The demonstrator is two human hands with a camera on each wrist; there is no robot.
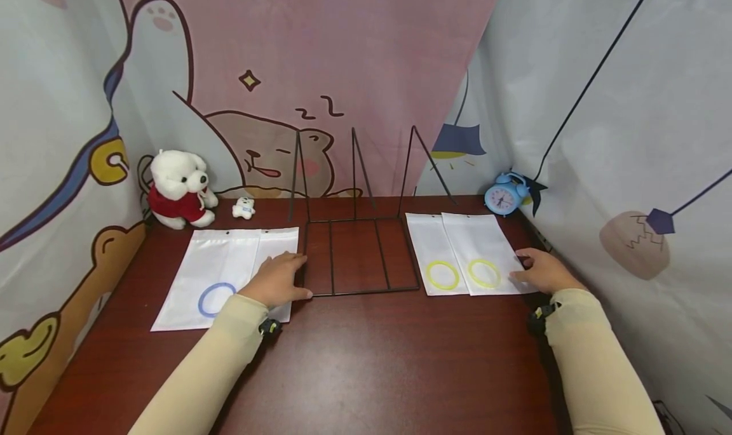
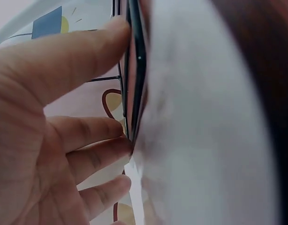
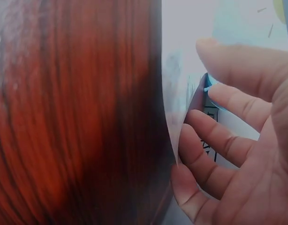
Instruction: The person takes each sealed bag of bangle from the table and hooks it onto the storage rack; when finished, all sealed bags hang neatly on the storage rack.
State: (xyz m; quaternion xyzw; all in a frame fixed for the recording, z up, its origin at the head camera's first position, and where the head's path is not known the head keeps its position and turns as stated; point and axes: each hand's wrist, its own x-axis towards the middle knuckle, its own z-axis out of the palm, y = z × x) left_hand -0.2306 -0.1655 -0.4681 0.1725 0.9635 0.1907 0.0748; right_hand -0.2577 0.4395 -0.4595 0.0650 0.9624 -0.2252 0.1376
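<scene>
1. Black wire rack [image 1: 382,254]: between left hand [image 1: 273,279] and right hand [image 1: 546,271]. Likely stiff, light; take it by the outer side wires.
2. Left white sheets [image 1: 220,257] under and beside left hand; right white sheets [image 1: 483,241] just inboard of right hand. Probably thin, floppy, slippery; pinch edges.
3. Left hand: fingers spread, unclenched, at rack's near side.
4. Right hand: fingers loosely bent at sheet edge, no pinch visible.

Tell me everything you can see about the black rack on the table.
The black rack is built of thin rods that look like metal wire. Its rectangular base, with inner bars running front to back, lies flat on the reddish-brown table; three peaked uprights rise at the far side. Flat white items lie left and right of it. The left hand is at its left edge, seemingly touching it.
</scene>
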